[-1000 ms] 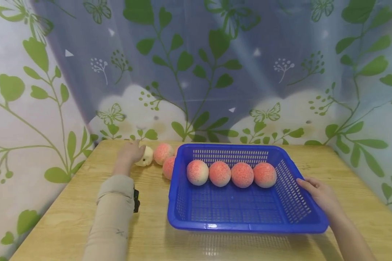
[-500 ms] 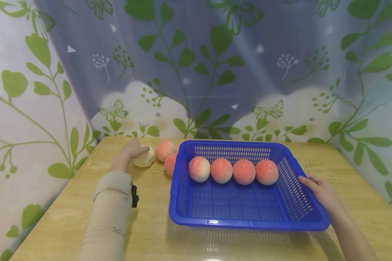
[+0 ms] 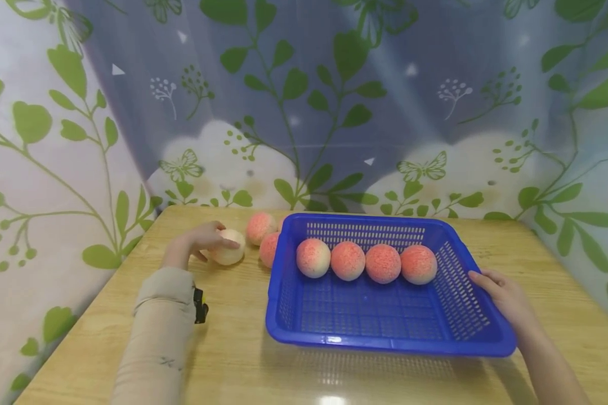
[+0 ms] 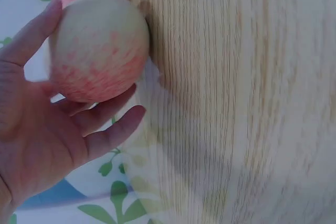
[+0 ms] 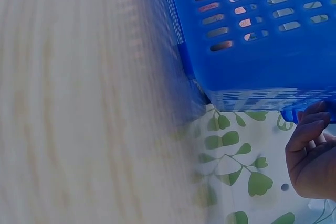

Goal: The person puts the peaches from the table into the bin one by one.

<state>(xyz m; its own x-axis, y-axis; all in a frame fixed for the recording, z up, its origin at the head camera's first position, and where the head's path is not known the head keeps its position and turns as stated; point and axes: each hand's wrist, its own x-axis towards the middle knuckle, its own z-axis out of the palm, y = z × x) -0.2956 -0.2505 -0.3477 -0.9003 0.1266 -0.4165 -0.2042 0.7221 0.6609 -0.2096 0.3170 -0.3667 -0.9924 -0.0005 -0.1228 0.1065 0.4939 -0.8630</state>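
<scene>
My left hand has thumb and fingers around a pale peach on the table at the left. In the left wrist view this peach shows a pink blush on its lower part; the thumb lies along one side, and some fingers reach behind it while the lower ones stick out. My right hand grips the right rim of a blue plastic basket, thumb over the edge. Inside the basket several pink peaches sit in a row. In the right wrist view, curled fingers are at the basket's rim.
Two pink peaches, one farther back and one nearer, lie between the left hand and the basket; another is mostly hidden behind the basket's rim. The wooden table ends at a leaf-patterned curtain.
My left hand has come from above the pale peach to its left side. The peach has turned and shifted slightly toward me, away from the pink ones. The right hand keeps its grip.
</scene>
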